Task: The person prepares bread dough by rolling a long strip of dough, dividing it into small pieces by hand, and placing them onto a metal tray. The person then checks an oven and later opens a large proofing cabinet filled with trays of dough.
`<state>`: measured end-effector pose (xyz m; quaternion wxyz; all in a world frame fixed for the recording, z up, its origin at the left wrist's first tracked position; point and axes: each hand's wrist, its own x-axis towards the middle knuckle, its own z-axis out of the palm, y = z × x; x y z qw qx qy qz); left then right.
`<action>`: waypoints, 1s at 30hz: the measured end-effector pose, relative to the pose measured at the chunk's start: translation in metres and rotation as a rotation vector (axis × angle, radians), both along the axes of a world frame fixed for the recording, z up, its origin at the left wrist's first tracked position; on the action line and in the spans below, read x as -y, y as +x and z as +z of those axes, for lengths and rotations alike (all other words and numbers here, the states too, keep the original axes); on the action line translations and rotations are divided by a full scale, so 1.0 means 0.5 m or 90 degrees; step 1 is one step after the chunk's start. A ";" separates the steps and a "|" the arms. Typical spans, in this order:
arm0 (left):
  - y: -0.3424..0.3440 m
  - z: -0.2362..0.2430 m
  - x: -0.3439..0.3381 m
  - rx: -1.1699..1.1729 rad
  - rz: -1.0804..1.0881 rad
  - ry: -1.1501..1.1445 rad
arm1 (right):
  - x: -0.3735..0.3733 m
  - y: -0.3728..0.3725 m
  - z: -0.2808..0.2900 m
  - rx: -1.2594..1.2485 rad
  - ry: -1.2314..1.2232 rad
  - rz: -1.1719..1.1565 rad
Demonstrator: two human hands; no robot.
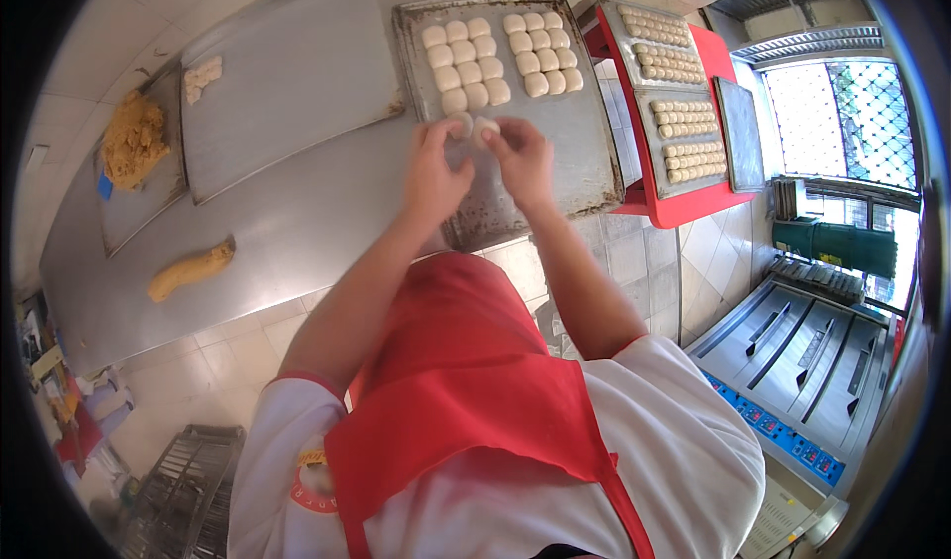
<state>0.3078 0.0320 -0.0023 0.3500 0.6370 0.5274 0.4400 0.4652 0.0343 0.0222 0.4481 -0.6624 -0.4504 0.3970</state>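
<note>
Over the near part of a worn metal baking tray [581, 166], my two hands are side by side. My right hand [522, 159] pinches a small pale dough ball [483, 131] between thumb and fingers. Just left of it, my left hand [437, 170] has its fingers curled round another whitish dough ball [461, 124], slightly blurred. Beyond my fingers, rows of smooth round dough balls [466, 55] sit pressed together on the tray. A second block of dough balls [541, 54] lies to its right, with a gap between the two.
A bare metal sheet [287, 73] carries small dough scraps [202, 76] at its left. Farther left is a crumbly orange-brown mound [136, 143]; a yellowish filling roll [191, 270] lies nearer. Filled trays [675, 88] rest on a red table [662, 207] at right, beyond which stands a deck oven [802, 361].
</note>
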 end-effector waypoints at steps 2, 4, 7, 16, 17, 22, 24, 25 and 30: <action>0.010 -0.020 -0.045 -0.154 -0.019 0.117 | -0.048 0.045 -0.025 0.107 -0.002 0.034; 0.017 -0.039 -0.063 -0.190 -0.035 0.120 | -0.075 0.064 -0.044 0.183 -0.014 0.077; 0.034 -0.053 -0.065 -0.191 -0.029 0.107 | -0.089 0.068 -0.057 0.143 -0.015 0.041; -0.018 0.006 -0.042 -0.200 -0.075 0.055 | -0.057 0.026 -0.061 0.263 0.155 -0.015; -0.038 0.022 -0.025 -0.183 -0.081 0.069 | -0.056 0.025 -0.074 0.285 0.170 0.003; -0.382 0.047 0.086 -0.321 0.052 0.032 | -0.039 -0.003 -0.108 0.452 0.248 0.023; -0.581 0.042 0.149 -0.364 0.148 -0.021 | -0.024 -0.052 -0.078 0.419 0.286 -0.022; -0.659 0.032 0.174 -0.471 0.170 -0.030 | -0.014 -0.096 -0.065 0.392 0.285 -0.042; -0.906 0.005 0.225 -0.619 0.085 -0.070 | 0.074 -0.518 -0.060 0.236 0.226 0.263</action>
